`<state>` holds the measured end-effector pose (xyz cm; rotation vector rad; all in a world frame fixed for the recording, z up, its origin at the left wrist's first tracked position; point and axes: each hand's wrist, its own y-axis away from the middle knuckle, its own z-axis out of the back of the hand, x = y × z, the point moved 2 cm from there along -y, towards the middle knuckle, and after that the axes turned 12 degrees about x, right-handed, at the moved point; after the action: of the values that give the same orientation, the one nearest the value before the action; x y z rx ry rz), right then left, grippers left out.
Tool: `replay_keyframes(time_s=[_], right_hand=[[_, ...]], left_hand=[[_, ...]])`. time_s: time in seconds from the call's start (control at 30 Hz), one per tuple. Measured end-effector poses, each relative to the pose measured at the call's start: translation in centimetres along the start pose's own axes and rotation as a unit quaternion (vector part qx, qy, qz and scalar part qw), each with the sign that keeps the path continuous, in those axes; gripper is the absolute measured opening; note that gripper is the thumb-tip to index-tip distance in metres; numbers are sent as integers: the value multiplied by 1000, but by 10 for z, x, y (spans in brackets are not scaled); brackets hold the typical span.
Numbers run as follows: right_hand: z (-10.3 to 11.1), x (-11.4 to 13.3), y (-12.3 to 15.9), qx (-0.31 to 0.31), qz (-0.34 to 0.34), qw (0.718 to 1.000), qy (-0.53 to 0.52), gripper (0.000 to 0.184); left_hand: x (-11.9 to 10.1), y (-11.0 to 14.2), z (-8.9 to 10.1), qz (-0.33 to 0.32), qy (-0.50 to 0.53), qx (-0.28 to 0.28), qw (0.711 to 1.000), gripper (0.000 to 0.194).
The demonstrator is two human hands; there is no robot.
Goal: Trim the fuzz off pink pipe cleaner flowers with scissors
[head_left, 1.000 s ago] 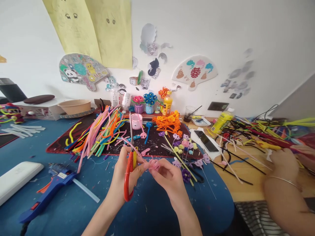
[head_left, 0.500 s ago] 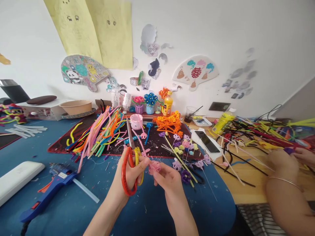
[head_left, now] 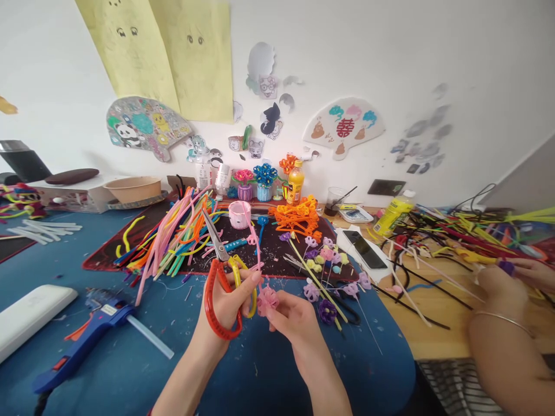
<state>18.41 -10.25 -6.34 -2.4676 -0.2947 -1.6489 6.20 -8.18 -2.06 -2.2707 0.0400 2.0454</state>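
My left hand (head_left: pixel 228 297) grips scissors (head_left: pixel 219 289) with a red and a yellow handle loop; the blades point up and to the left over the black mat. My right hand (head_left: pixel 291 315) pinches a small pink pipe-cleaner flower (head_left: pixel 267 299), whose pink stem rises toward a pink cup (head_left: pixel 240 214). The two hands nearly touch above the blue table cover (head_left: pixel 260 370).
A blue glue gun (head_left: pixel 82 341) and a white box (head_left: pixel 30 312) lie at left. Coloured pipe cleaners (head_left: pixel 173 234), finished small flowers (head_left: pixel 325 257), a phone (head_left: pixel 364 248) and bottles crowd the middle. Another person's hands (head_left: pixel 503 289) work among dark stems at right.
The scissors have tipped: their blades swung from upright to leaning left, and the handles spread in my left hand. The pink flower stayed pinched in my right hand.
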Motion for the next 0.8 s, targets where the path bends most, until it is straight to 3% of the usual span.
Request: replay_keyframes(time_s=[0.6,0.8], right_hand=[[4,-3,-2,23,-2,1000,1,19],[11,-13,-1,6,1,1000,6,29]], left_hand=[[15,-7,-1,24,43,-49,998,34],[6,-6,-2,-29,38,-70,996,30]])
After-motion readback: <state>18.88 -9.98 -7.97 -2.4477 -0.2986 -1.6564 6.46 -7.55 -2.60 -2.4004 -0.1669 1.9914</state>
